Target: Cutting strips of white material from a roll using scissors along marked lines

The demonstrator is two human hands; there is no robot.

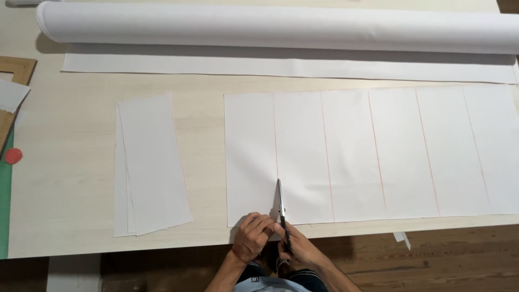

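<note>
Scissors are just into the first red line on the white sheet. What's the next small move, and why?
Probably close the scissors and advance along the leftmost red line. The blades sit near the sheet's near edge, the line runs uncut to the far edge, and the left hand steadies the strip beside the right hand.

Lying flat across the pale wooden table, wide white sheet (pixel 373 154), ruled from far edge to near edge with thin red lines marking off equal strips, near edge sitting close to the table's front edge. Standing along the leftmost red line, scissors (pixel 281 208), blades pointing away, tip reaching partway up the line, dark handles hanging just past the near edge. Showing a short cut behind the blades, the leftmost strip remaining joined further up
</note>
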